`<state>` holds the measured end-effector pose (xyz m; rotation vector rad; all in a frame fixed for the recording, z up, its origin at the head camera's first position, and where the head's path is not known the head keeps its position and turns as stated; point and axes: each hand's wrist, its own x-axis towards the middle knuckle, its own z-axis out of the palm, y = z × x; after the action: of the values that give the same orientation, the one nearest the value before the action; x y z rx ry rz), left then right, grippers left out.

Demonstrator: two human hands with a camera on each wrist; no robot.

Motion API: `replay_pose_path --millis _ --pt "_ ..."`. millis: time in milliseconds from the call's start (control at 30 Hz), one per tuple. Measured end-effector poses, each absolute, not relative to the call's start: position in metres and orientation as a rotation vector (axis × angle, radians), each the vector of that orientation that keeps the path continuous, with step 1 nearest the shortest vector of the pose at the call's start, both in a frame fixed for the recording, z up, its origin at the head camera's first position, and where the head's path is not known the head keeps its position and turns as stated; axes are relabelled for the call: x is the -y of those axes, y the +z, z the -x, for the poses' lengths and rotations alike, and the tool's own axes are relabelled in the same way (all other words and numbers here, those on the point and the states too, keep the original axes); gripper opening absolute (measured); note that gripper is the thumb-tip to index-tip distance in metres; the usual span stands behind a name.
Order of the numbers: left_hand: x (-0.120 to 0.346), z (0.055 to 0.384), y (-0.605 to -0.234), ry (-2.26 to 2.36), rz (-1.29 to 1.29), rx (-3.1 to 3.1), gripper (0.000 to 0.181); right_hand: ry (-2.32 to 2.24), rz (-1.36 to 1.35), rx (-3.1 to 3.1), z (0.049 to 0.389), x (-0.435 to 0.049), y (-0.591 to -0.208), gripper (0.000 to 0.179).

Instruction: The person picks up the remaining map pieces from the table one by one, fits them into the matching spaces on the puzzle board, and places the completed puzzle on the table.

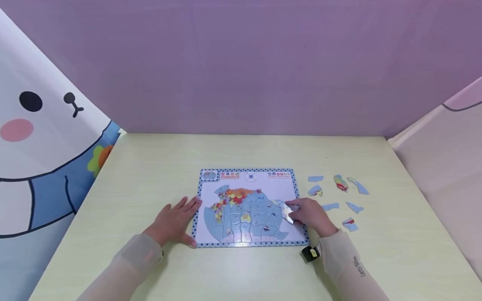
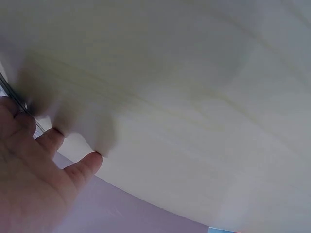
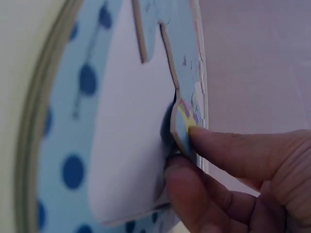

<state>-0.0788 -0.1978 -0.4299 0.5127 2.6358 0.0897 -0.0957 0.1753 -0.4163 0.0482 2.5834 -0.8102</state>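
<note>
Right hand (image 1: 313, 214) pinches a puzzle piece (image 1: 286, 212) over the board (image 1: 278, 187); left hand (image 1: 174, 219), fingers spread, touches its left edge

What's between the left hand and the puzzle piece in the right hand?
In the head view, joined map pieces on the puzzle board lie between the left hand and the held piece.
</note>
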Motion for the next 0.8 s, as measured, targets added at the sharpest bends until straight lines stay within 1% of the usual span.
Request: replay_pose_path --millis 167,467,800 --pt "0.1978 0.0766 -0.4279 0.123 -0.502 -2.62 0.114 -0.722 0.008 -2.61 0.0934 -0.1751 -0.4167 0.042" --pt "0.1977 0.0782 -0.428 0.134 -0.499 -2.639 0.115 -0.675 -0.004 -2.63 0.0981 -0.1743 -0.4162 0.043" --pt "0.1994 0.08 -0.4309 0.122 -0.498 -2.633 0.114 -0.73 -0.026 -2.623 0.0982 -0.1746 -0.4192 0.044"
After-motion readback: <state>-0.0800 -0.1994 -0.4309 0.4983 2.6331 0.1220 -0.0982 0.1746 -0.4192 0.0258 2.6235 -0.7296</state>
